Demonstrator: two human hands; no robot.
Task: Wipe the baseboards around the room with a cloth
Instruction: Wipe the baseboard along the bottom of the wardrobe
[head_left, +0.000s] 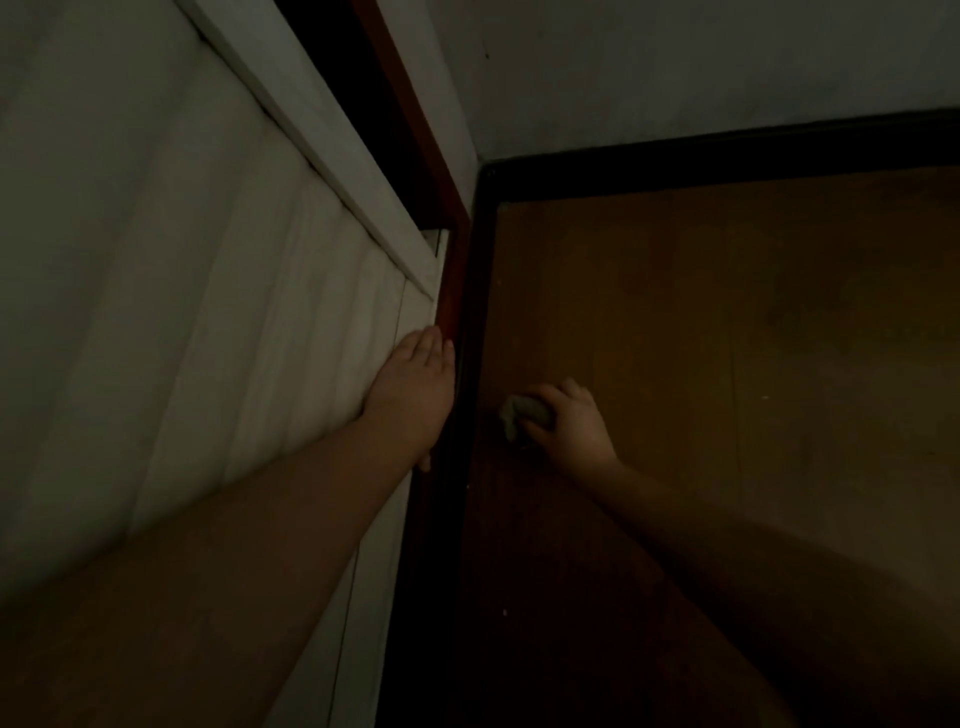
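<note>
Grey cloth (524, 415) sits bunched under our right hand (571, 423), fingers closed on it, just beside the dark baseboard (470, 364). Our left hand (415, 395) lies open, fingers flat against the white panel (208, 312).

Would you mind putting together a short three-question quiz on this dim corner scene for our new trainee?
1. True or false: the left hand holds the cloth.
2. Which surface does the left hand rest flat against?
A. the white ribbed panel
B. the brown floor
C. the grey wall
3. Fill in: the dark baseboard runs along the foot of the grey wall and meets another dark strip at a ____.

Key
1. False: the right hand grips the cloth, low near the floor beside the dark strip.
2. A
3. corner
</note>
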